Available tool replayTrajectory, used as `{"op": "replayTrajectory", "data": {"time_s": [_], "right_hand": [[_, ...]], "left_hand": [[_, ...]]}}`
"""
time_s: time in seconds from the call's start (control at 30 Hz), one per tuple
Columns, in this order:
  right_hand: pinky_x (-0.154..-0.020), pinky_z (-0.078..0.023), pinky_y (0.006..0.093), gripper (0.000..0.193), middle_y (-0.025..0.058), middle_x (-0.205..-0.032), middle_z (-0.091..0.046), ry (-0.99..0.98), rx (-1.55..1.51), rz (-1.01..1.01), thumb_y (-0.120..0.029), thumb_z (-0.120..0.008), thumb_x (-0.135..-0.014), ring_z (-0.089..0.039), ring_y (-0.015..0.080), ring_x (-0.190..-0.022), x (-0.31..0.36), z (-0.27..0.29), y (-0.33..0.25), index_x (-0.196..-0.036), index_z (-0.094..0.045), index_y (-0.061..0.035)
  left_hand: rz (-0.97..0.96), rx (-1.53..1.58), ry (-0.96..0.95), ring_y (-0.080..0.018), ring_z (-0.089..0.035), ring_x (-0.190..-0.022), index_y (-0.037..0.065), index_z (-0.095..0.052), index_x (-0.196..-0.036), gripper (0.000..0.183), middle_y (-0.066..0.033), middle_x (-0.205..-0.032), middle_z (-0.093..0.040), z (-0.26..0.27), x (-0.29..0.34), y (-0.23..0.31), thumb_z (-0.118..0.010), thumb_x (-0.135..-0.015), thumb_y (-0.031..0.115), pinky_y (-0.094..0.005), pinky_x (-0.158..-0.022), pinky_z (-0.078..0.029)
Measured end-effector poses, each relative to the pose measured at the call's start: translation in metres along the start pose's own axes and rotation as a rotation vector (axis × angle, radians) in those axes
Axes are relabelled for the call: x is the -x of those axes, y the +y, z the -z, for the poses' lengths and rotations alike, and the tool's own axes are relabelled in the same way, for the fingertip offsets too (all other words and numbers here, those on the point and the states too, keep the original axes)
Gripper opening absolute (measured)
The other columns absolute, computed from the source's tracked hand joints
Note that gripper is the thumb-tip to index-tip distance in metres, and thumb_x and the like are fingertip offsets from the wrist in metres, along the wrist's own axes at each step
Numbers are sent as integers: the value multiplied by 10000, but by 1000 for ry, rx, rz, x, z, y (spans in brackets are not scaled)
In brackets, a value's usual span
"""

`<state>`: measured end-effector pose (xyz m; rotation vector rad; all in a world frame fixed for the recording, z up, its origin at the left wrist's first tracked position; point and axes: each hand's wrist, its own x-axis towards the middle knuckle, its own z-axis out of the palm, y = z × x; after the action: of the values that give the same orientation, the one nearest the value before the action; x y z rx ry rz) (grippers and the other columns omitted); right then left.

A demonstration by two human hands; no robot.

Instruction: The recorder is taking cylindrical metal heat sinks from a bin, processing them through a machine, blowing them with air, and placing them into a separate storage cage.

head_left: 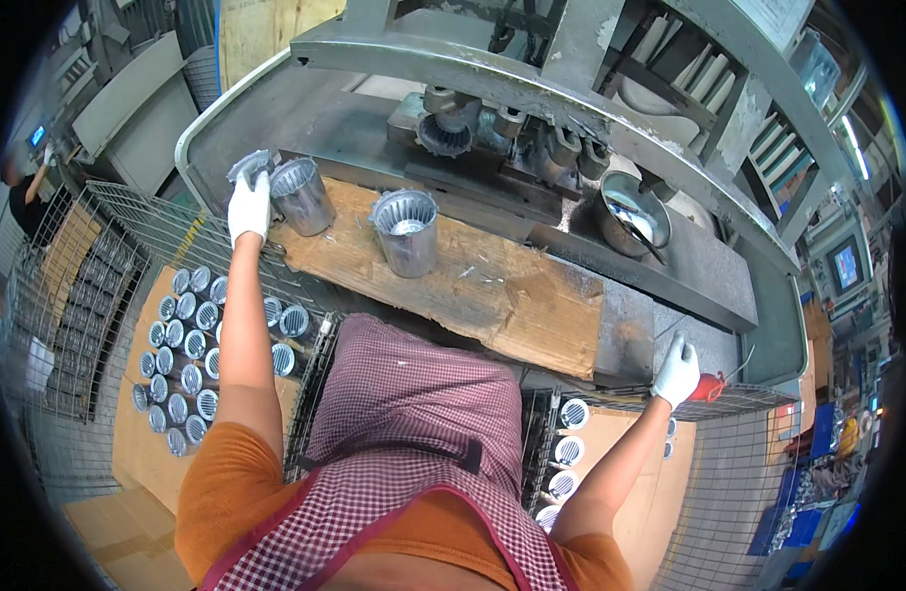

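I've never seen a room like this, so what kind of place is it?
Probably a factory: there's a big grey machine, a wire cage with many similar metal cylinders, and a screen.

In the left hand (249,209), gloved in matt white cloth, the piece (246,165) looks like dull grey metal. Just right of the grip, the near cup (307,202) has smooth, faintly glossy metal walls; the far cup (409,244) beyond matches, ribbed inside. Beneath both, the board (512,307) is rough, matt and frayed, wood or cardboard, unclear which. Bodyward of the grip, the apron (413,384) is matt woven cloth.
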<state>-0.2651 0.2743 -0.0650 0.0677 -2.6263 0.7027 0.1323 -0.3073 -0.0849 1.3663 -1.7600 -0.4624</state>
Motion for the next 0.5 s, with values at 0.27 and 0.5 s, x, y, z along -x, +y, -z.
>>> {"op": "replayTrajectory", "data": {"time_s": [0.27, 0.5], "right_hand": [[-734, -471, 416, 473, 221, -916, -675, 5, -3, -8, -438, -544, -924, -635, 382, -811, 1, 1, -1, -941, -690, 11], [-741, -475, 413, 475, 224, -928, -674, -8, 1, -25, -437, -546, -924, -643, 379, -837, 0, 1, -1, -946, -690, 15]], "left_hand": [[-60, -51, -200, -365, -583, -1118, 54, -620, -1204, 519, -182, -1178, -638, 9, 9, 17, -477, -933, 472, -389, -945, -437], [-61, -68, -223, -362, -577, -1127, 27, -629, -1183, 542, -201, -1178, -633, 7, 7, 13, -470, -927, 478, -390, -956, -432]]}}
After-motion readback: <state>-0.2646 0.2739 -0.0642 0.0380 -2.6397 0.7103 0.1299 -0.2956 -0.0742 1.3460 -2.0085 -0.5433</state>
